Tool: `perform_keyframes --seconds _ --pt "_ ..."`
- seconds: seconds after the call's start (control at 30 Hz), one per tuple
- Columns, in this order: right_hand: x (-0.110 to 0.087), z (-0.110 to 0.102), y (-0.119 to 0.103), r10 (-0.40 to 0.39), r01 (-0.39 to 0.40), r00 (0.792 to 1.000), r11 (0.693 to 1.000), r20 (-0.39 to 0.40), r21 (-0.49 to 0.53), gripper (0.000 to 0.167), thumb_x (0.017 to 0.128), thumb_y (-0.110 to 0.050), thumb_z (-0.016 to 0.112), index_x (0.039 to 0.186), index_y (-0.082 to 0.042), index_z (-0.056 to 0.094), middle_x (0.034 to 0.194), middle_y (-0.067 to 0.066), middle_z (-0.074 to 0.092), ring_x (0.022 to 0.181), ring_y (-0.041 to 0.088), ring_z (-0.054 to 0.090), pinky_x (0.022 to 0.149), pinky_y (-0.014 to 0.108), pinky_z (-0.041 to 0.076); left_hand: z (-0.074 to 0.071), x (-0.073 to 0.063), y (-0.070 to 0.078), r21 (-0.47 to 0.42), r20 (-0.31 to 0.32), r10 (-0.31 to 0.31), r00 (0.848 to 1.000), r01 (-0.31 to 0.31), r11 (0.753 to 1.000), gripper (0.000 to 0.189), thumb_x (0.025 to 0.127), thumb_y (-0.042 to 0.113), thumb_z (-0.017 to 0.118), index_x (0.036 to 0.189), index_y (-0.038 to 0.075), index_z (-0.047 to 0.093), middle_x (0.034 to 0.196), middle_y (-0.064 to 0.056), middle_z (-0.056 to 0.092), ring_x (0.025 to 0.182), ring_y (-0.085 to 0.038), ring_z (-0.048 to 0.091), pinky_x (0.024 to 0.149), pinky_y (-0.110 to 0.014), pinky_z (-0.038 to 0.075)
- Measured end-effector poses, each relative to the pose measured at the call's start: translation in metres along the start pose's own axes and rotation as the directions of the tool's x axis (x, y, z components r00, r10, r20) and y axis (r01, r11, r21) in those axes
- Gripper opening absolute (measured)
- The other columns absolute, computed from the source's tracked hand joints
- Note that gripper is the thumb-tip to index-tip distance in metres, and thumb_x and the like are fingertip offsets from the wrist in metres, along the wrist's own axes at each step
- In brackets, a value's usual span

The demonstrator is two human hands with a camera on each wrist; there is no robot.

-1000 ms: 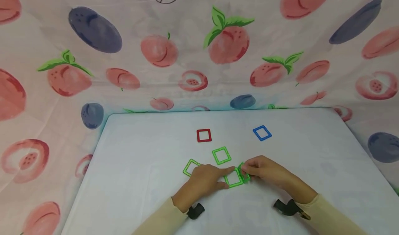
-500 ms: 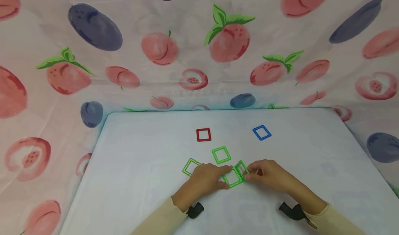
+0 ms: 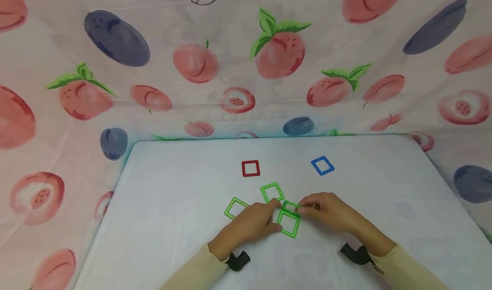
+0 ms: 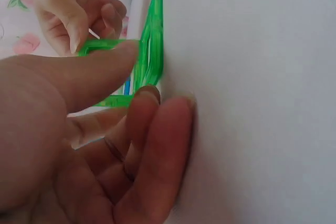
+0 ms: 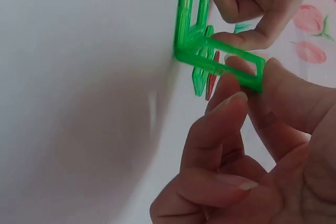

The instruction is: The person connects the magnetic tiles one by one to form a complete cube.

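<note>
Two green magnetic tiles, open square frames, join along one edge in the head view. One green tile lies flat on the white table. The other green tile stands up from its far edge. My left hand holds the pair from the left, thumb by the flat tile and index finger at the standing one. From the right, my right hand pinches the standing tile's outer edge between thumb and fingers, as the right wrist view shows. In the left wrist view, my left thumb hides part of the joint.
Just behind the pair lies a loose green tile. Another green tile is partly covered by my left hand. Farther back are a red tile and a blue tile. A fruit-print cloth hangs behind the white table.
The joined pair has turned counterclockwise, so the standing tile moved from the flat tile's right side to its far side. My left index finger shifted away from me, and my right hand followed the standing tile.
</note>
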State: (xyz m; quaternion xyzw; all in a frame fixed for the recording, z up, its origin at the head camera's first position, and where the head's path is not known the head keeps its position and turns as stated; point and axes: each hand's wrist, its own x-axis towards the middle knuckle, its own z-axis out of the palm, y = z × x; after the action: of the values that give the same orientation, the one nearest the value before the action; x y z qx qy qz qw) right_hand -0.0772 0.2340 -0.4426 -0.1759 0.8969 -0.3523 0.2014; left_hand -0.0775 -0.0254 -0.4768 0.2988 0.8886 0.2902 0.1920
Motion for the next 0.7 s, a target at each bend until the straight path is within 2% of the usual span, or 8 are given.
perform_keyframes --seconds 0.1,0.23,0.3,0.4,0.5,0.6,0.7 --pt "0.004 -0.003 0.000 -0.007 0.006 1.000 1.000 0.012 0.004 0.022 0.100 -0.039 0.066 0.110 -0.023 0.077 0.088 -0.008 0.070 0.079 0.008 0.054 0.068 0.024 0.045 -0.003 0.001 -0.004 -0.059 0.009 0.005 1.000 -0.004 0.998 0.050 0.099 0.037 0.068 0.142 0.019 0.050 0.070 0.010 0.056 0.059 -0.002 0.052 0.056 -0.020 0.043" --pt "0.011 -0.005 0.002 -0.028 0.026 0.999 0.999 0.039 0.038 0.021 0.099 -0.038 0.067 0.109 -0.022 0.077 0.094 -0.008 0.071 0.081 0.008 0.055 0.070 0.024 0.046 -0.008 0.002 -0.007 -0.158 0.060 -0.018 0.998 0.028 0.987 0.046 0.105 0.049 0.052 0.144 0.024 0.050 0.071 0.010 0.058 0.060 -0.004 0.055 0.060 -0.023 0.044" --pt "0.014 -0.005 0.002 -0.031 0.027 0.998 0.998 0.057 0.064 0.020 0.098 -0.037 0.068 0.108 -0.021 0.078 0.096 -0.008 0.072 0.083 0.009 0.056 0.071 0.024 0.046 -0.010 0.001 -0.008 -0.223 0.095 -0.038 0.995 0.058 0.973 0.041 0.107 0.052 0.045 0.138 0.027 0.055 0.071 0.009 0.058 0.059 -0.006 0.056 0.061 -0.024 0.044" --pt "0.018 -0.004 0.003 -0.022 0.014 0.996 0.996 0.086 0.092 0.018 0.097 -0.036 0.070 0.105 -0.022 0.078 0.097 -0.008 0.073 0.085 0.009 0.058 0.073 0.024 0.047 -0.012 0.000 -0.008 -0.290 0.126 -0.051 0.991 0.086 0.953 0.033 0.108 0.051 0.041 0.120 0.028 0.062 0.066 0.008 0.055 0.054 -0.009 0.054 0.059 -0.025 0.042" --pt "0.022 -0.005 0.003 -0.021 0.007 0.993 0.994 0.119 0.112 0.016 0.096 -0.036 0.072 0.104 -0.024 0.079 0.097 -0.009 0.075 0.089 0.011 0.060 0.078 0.024 0.048 -0.013 0.000 -0.008 -0.295 0.128 -0.033 0.991 0.069 0.953 0.030 0.108 0.049 0.043 0.108 0.028 0.064 0.064 0.008 0.052 0.054 -0.008 0.053 0.059 -0.024 0.041" --pt "0.028 -0.008 0.002 -0.022 0.006 0.988 0.994 0.152 0.107 0.014 0.097 -0.036 0.071 0.105 -0.027 0.079 0.100 -0.010 0.075 0.093 0.012 0.061 0.082 0.025 0.048 -0.014 0.001 -0.007 -0.261 0.123 0.002 0.992 0.031 0.965 0.027 0.108 0.046 0.047 0.099 0.026 0.063 0.063 0.009 0.051 0.056 -0.005 0.052 0.058 -0.022 0.041" --pt "0.037 -0.011 0.002 -0.021 0.010 0.990 0.997 0.141 0.079 0.018 0.100 -0.038 0.067 0.104 -0.027 0.079 0.098 -0.009 0.074 0.092 0.013 0.061 0.081 0.026 0.048 -0.016 0.001 -0.005 -0.221 0.131 0.039 0.991 -0.009 0.975 0.030 0.107 0.046 0.049 0.091 0.025 0.062 0.069 0.011 0.052 0.063 -0.003 0.051 0.060 -0.021 0.040"
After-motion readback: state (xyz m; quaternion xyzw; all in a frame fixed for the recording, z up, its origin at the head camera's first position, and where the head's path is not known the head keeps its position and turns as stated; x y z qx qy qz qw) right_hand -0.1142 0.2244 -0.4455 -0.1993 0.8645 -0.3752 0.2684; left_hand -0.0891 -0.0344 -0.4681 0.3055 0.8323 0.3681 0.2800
